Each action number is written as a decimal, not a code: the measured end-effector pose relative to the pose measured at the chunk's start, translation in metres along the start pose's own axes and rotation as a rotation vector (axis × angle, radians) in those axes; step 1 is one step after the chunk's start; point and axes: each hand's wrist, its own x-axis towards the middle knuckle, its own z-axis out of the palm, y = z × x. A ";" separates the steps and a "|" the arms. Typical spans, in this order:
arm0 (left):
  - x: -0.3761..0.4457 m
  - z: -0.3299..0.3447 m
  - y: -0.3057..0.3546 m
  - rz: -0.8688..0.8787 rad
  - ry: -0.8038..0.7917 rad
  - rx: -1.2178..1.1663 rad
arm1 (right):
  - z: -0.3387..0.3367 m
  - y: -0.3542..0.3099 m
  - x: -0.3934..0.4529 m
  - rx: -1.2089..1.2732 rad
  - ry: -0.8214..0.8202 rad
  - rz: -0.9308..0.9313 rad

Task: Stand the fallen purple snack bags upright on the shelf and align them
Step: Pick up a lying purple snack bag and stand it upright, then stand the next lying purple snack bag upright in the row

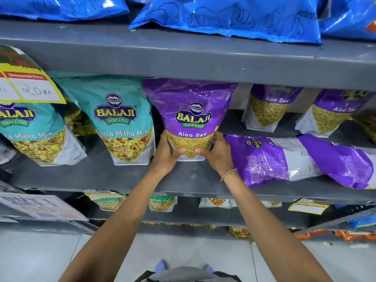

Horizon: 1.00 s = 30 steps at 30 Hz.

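A purple Aloo Sev bag (190,110) stands upright at the middle of the grey shelf (122,176). My left hand (166,154) grips its lower left side and my right hand (218,154) grips its lower right side. To the right, two purple bags lie flat with their backs up: one (266,159) beside my right hand, another (343,161) overlapping it at the far right. Behind them two more purple Aloo Sev bags (268,107) (333,111) stand upright at the back of the shelf.
Teal Khatta Mitha Mix bags (122,119) (34,131) stand left of the held bag. A yellow price tag (30,86) hangs at the upper left. Blue chip bags (234,15) lie on the shelf above. Lower shelves hold smaller snack packs (161,202).
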 end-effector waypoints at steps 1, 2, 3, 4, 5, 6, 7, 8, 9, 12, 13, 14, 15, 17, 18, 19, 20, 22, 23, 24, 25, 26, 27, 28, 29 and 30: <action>-0.003 0.000 0.003 -0.013 0.003 -0.018 | -0.002 -0.002 -0.001 0.000 -0.021 0.002; -0.009 0.002 0.007 -0.034 0.030 -0.028 | -0.004 -0.002 -0.001 -0.010 -0.054 0.007; -0.015 0.005 0.009 -0.063 0.084 -0.016 | -0.008 -0.003 -0.001 -0.034 -0.089 0.013; -0.024 0.012 0.011 -0.102 0.150 0.015 | -0.013 -0.004 -0.001 -0.072 -0.118 0.010; -0.036 0.020 0.016 -0.142 0.211 0.030 | -0.019 -0.005 0.000 -0.129 -0.131 -0.006; -0.048 0.033 0.024 -0.170 0.253 0.010 | -0.031 -0.006 0.001 -0.191 -0.115 -0.029; -0.058 0.043 0.033 -0.180 0.272 -0.036 | -0.043 -0.006 0.003 -0.236 -0.078 -0.034; -0.066 0.055 0.044 -0.176 0.249 -0.076 | -0.059 -0.003 0.006 -0.237 -0.026 -0.010; -0.069 0.068 0.055 -0.152 0.185 -0.078 | -0.077 0.000 0.007 -0.196 0.025 0.037; -0.052 0.102 0.092 -0.115 -0.084 -0.036 | -0.130 0.014 0.002 0.006 0.133 0.144; -0.045 0.116 0.108 -0.197 -0.175 -0.113 | -0.151 0.021 -0.003 -0.033 0.140 0.126; -0.041 0.122 0.118 -0.275 -0.273 -0.186 | -0.163 0.025 -0.006 -0.127 0.123 0.088; -0.040 0.130 0.127 -0.336 -0.379 -0.239 | -0.176 0.029 -0.005 -0.210 0.099 0.061; -0.054 0.157 0.145 -0.431 -0.591 -0.296 | -0.209 0.040 0.004 -0.356 0.049 0.015; -0.063 0.170 0.150 -0.470 -0.672 -0.326 | -0.218 0.044 0.014 -0.408 0.012 -0.006; -0.071 0.181 0.152 -0.518 -0.737 -0.357 | -0.225 0.045 0.027 -0.473 -0.047 -0.021; -0.083 0.198 0.156 -0.584 -0.787 -0.386 | -0.235 0.049 0.038 -0.556 -0.123 -0.024; -0.096 0.223 0.156 -0.702 -0.793 -0.444 | -0.238 0.055 0.064 -0.674 -0.296 0.012; -0.101 0.239 0.157 -0.763 -0.750 -0.516 | -0.239 0.059 0.075 -0.739 -0.383 0.025; -0.104 0.251 0.156 -0.825 -0.685 -0.612 | -0.239 0.061 0.083 -0.805 -0.464 0.048; -0.104 0.261 0.154 -0.879 -0.603 -0.727 | -0.237 0.063 0.091 -0.871 -0.545 0.083; -0.103 0.272 0.154 -0.908 -0.505 -0.829 | -0.237 0.065 0.096 -0.960 -0.632 0.115; -0.100 0.281 0.154 -0.914 -0.411 -0.894 | -0.237 0.066 0.101 -1.047 -0.692 0.116; -0.095 0.288 0.153 -0.906 -0.333 -0.936 | -0.237 0.067 0.104 -1.111 -0.735 0.099; -0.089 0.294 0.153 -0.893 -0.258 -0.962 | -0.238 0.067 0.108 -1.164 -0.780 0.067; -0.085 0.300 0.153 -0.880 -0.194 -0.972 | -0.239 0.065 0.110 -1.187 -0.811 0.040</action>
